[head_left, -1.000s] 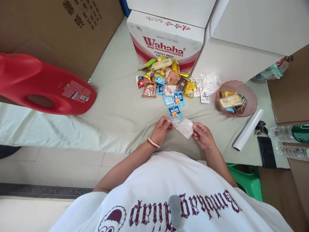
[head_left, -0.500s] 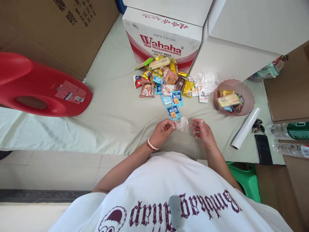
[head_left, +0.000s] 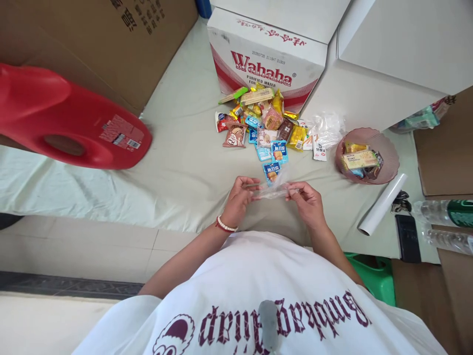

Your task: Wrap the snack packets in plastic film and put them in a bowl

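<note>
A thin clear plastic bag [head_left: 275, 191] is stretched between my two hands, near the table's front edge. My left hand [head_left: 240, 198] pinches its left side; a beaded bracelet circles that wrist. Thumb and fingers of my right hand [head_left: 306, 201] grip the bag's right end. Just beyond the bag lies a blue snack packet [head_left: 271, 172], partly seen through the film. Behind it spreads a heap of wrapped snacks [head_left: 271, 118] in blue, yellow, brown and pink wrappers, resting against a Wahaha water carton [head_left: 266, 59].
To the right stand a pink translucent bowl [head_left: 389, 153] holding several snacks, crumpled clear bags [head_left: 328, 128], a white roll [head_left: 382, 204], keys [head_left: 401, 201], a black phone [head_left: 408, 238] and plastic bottles [head_left: 432, 213]. A large red jug [head_left: 84, 118] lies at left by a cardboard box [head_left: 92, 44].
My right hand has closed on the bag, which was bunched in my left hand alone and is now spread between both. The whole view has shifted slightly.
</note>
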`<state>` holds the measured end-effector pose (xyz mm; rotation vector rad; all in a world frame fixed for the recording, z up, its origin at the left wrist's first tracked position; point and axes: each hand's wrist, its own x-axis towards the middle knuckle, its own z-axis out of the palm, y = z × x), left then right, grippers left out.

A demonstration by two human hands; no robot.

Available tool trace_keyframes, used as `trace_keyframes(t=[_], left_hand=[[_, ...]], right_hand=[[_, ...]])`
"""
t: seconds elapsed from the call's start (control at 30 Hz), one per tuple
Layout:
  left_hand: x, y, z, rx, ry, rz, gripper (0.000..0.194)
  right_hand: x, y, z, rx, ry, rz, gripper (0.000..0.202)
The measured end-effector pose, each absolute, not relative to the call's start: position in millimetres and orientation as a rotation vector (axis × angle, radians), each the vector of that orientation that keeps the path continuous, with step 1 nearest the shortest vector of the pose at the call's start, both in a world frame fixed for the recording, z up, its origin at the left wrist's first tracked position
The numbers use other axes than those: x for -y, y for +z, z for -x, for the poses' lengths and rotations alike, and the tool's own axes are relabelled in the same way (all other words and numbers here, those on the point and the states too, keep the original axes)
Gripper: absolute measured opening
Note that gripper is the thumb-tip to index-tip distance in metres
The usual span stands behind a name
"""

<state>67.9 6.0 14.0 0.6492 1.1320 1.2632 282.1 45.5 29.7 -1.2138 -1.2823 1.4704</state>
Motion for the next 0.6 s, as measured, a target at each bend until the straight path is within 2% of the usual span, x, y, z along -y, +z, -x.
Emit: trace_keyframes(t=[0.13, 0.27, 0.4, 0.6], left_hand=[[-10.3, 10.5, -73.4, -1.230, 1.120, -0.741, 0.047], [-20.5, 2.1, -84.6, -1.315, 1.068, -0.924, 0.029], [-29.3, -8.5, -87.1, -1.166, 1.235, -0.488, 0.031], [-28.7, -10.8, -84.6, -0.985, 1.349, -0.242, 0.038]], right_hand=[[-36.2, 28.1, -282.1, 1.416, 1.480, 1.212, 0.019], [-29.4, 27.6, -286.5, 1.516, 1.421, 1.196, 0.017], [-19.9, 17.1, -300.5, 1.447, 1.328, 1.266, 0.016], [-13.0, -0.9, -329.5, 1.459, 1.619, 1.432, 0.033]])
